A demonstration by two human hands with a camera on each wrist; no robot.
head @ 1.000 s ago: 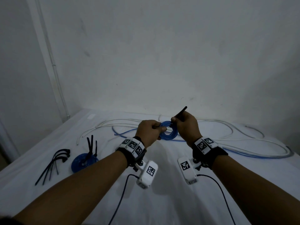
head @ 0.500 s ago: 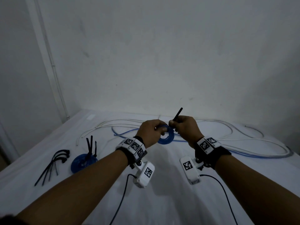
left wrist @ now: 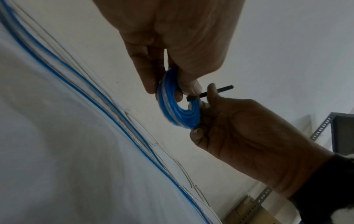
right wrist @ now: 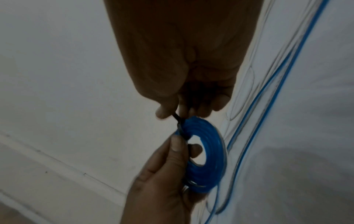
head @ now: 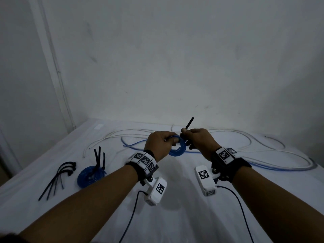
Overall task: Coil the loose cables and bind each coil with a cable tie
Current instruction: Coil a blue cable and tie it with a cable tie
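The black plastic cable tie (head: pixel 188 124) now pokes up steeper out of the right hand (head: pixel 199 141) than it did a second ago, and less of its tail shows past the knuckles than at the start of that second. The small flat coil of blue cable (head: pixel 178 148) has also dropped a little between the fists. To me that reads as the strap being drawn through its head and cinched, so this coil looks nearly bound, though I cannot see whether the loop is snug yet.

The right hand's fingers are curled tight on the tie, thumb (right wrist: pixel 162 112) and forefinger pinching the strap just above the coil's rim. The tie's head sits against the coil edge right below that pinch, in the gap between the two hands. The left hand (head: pixel 160 143) grips the coil itself: thumb (right wrist: pixel 177 145) pressed on the near face, a fingertip (right wrist: pixel 195 149) showing through the centre hole. The coil hangs from that grip clear of the white sheet-covered table (head: pixel 175 216), its bottom half free below both fists.

Off past the left forearm lie a second blue coil with black tie tails sticking up (head: pixel 91 174) and a bunch of spare black ties (head: pixel 59 178). Beyond the hands, loose white and blue cables (head: pixel 263 155) sprawl uncoiled, so plenty remains.
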